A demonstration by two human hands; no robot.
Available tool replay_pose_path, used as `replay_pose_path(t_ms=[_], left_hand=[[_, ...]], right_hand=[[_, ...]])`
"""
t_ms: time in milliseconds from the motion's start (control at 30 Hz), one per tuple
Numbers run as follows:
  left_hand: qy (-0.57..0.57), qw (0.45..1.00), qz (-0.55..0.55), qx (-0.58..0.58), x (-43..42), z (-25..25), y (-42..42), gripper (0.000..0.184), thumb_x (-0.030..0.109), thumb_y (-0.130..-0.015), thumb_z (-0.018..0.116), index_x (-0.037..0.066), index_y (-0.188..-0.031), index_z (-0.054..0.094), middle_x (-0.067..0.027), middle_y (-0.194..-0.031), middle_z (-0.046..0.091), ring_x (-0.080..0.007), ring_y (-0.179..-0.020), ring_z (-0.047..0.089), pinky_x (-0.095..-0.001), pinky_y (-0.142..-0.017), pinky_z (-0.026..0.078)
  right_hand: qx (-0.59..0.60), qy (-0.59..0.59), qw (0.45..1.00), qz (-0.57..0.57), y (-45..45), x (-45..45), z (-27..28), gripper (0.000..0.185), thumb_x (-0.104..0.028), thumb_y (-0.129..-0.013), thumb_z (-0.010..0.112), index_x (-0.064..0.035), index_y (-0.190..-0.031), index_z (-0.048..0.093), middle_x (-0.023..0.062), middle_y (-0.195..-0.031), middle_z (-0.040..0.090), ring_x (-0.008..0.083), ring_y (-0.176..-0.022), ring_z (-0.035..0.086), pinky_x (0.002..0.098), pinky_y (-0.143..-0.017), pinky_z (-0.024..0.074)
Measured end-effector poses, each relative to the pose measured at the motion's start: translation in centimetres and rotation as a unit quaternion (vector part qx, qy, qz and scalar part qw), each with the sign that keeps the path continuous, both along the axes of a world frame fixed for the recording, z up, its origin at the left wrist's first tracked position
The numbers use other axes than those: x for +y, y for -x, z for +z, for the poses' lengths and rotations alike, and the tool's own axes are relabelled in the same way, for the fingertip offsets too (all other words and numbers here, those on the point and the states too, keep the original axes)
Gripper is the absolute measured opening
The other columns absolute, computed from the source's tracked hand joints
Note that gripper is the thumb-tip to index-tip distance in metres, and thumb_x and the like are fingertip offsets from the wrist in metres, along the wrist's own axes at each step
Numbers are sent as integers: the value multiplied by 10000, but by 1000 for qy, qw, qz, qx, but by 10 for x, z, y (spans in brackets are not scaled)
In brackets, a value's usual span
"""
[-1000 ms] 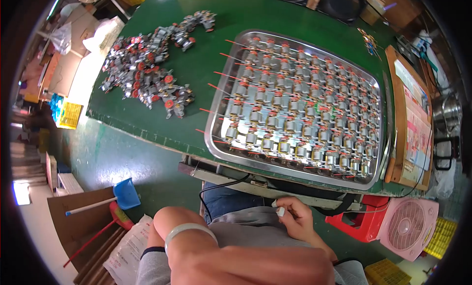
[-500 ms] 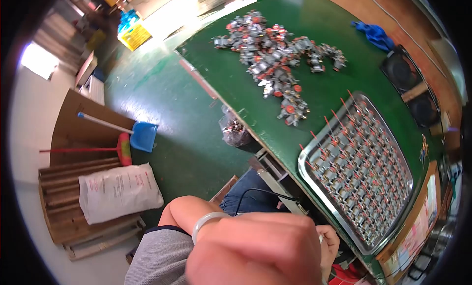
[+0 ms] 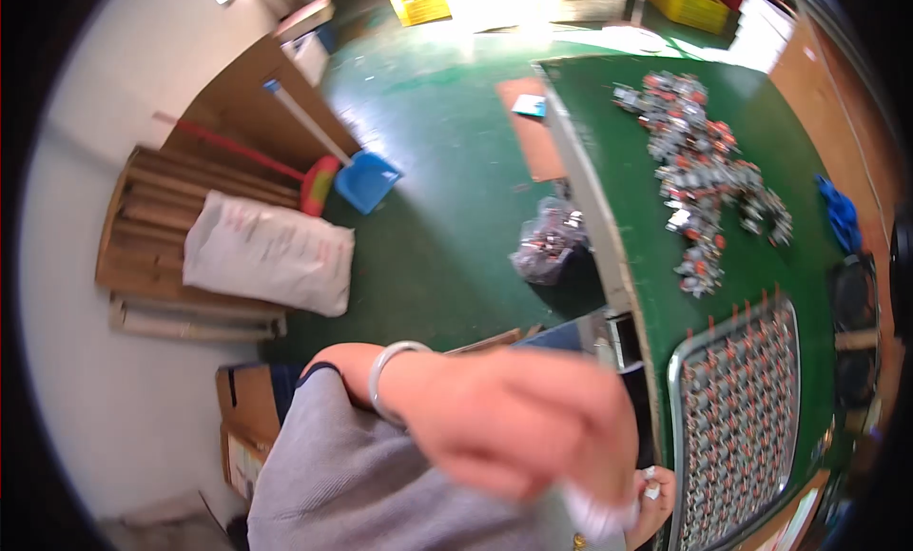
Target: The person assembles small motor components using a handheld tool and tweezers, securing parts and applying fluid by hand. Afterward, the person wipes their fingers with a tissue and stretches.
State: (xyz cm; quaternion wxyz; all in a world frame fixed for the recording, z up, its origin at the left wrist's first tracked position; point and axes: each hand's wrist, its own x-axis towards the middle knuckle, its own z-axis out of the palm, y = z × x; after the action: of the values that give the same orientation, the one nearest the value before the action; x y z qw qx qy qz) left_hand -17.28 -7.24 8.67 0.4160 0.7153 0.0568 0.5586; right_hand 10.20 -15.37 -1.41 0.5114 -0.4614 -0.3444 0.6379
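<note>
My left hand (image 3: 533,418), with a pale bracelet on its wrist, is large and blurred close to the camera. Its fingers are curled inward, and a smeared white patch (image 3: 599,515) shows at their tips; whether that is a held thing or a finger wrap, I cannot tell. Just beyond it, my right hand (image 3: 658,503) is partly hidden, its fingers bent together, with white bits on the fingertips. Beside the right hand, a metal tray (image 3: 673,399) lies on the green table (image 3: 656,294), filled with rows of small metal parts (image 3: 742,408) with thin red pieces standing up.
Farther along the table is a heap of grey-and-orange metal parts (image 3: 699,171), with a blue cloth (image 3: 839,213) and black speakers (image 3: 854,294) at its right side. A bag of parts (image 3: 550,242) sits on the floor. Leftward are a white sack (image 3: 271,256) and a blue dustpan (image 3: 369,182).
The view has swung left, so the table, heap and tray appear farther right. My left hand has drawn back from close to the camera, revealing the white patch at its fingertips.
</note>
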Motion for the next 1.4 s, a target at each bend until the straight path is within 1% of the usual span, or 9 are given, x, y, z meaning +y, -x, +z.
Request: replay_pose_path(t_ms=[133, 233, 400, 533, 700, 800, 933, 1133, 1400], left_hand=[[-178, 812, 478, 284, -39, -11, 63, 222, 54, -834, 505, 53, -1057, 500, -110, -869, 603, -215, -710, 569, -310, -661, 467], [-298, 497, 727, 368, -73, 4, 114, 256, -36, -801, 454, -21, -1056, 472, -158, -943, 536, -265, -836, 550, -352, -721, 483], [-269, 126, 842, 449, -131, 42, 293, 298, -26, -814, 486, 3, -1107, 531, -145, -1054, 544, -290, -1003, 507, -365, -881, 434], [13, 69, 865, 497, -255, 11, 495, 294, 102, -832, 505, 6, -1108, 537, -183, -1197, 494, -368, -1115, 444, -425, -925, 385], [95, -1, 960, 263, -280, 4, 489, 276, 130, -876, 443, -7, -1089, 553, -179, -992, 619, -334, -949, 583, -378, -829, 469], [27, 240, 970, -5, -259, -22, 499, 275, 153, -901, 427, -38, -1046, 562, -158, -891, 649, -267, -830, 639, -327, -684, 518], [118, 411, 901, -74, -134, -12, 386, 296, 234, -917, 463, -29, -968, 588, -49, -657, 590, -103, -516, 537, -212, -474, 429], [80, 692, 699, 161, 55, -11, 219, 334, 282, -927, 465, 16, -764, 585, 22, -543, 485, -16, -422, 349, -194, -396, 275], [-217, 856, 352, 311, 140, 14, -45, 176, 112, -842, 586, -2, -708, 583, -69, -537, 486, -137, -447, 437, -256, -441, 351]], right_hand=[[-5, -33, 999, 22, 6, 3, 2, 281, -242, -864, 539, 22, -960, 530, 68, -625, 477, 148, -542, 435, 298, -514, 391], [13, -29, 999, 10, 9, 3, 0, 269, -223, -868, 521, 29, -961, 529, 66, -624, 476, 148, -542, 436, 294, -514, 388], [-12, -28, 999, 17, 14, 2, 5, 266, -211, -872, 503, 41, -954, 529, 64, -615, 471, 147, -541, 437, 288, -521, 388], [-44, -24, 999, 8, 11, 1, -1, 274, -225, -876, 486, 40, -927, 534, 54, -599, 455, 147, -538, 435, 291, -526, 389], [-59, -28, 998, -8, 14, -1, -6, 267, -220, -874, 481, 39, -907, 535, 54, -585, 440, 155, -531, 426, 295, -525, 388], [-56, 10, 998, 6, 15, -4, 4, 238, -191, -886, 459, 27, -952, 529, 58, -595, 444, 156, -536, 425, 302, -531, 394], [-6, -11, 1000, 11, 5, -8, 2, 202, -160, -897, 437, -2, -981, 531, 60, -612, 443, 156, -567, 424, 304, -552, 399], [1, -52, 990, -131, -18, -31, -8, 174, -114, -856, 499, 51, -913, 508, 49, -586, 464, 102, -499, 438, 255, -486, 400], [-193, -48, 956, -217, -54, -61, 20, 131, -36, -819, 523, 37, -924, 550, 24, -663, 523, 72, -553, 466, 202, -530, 392]])
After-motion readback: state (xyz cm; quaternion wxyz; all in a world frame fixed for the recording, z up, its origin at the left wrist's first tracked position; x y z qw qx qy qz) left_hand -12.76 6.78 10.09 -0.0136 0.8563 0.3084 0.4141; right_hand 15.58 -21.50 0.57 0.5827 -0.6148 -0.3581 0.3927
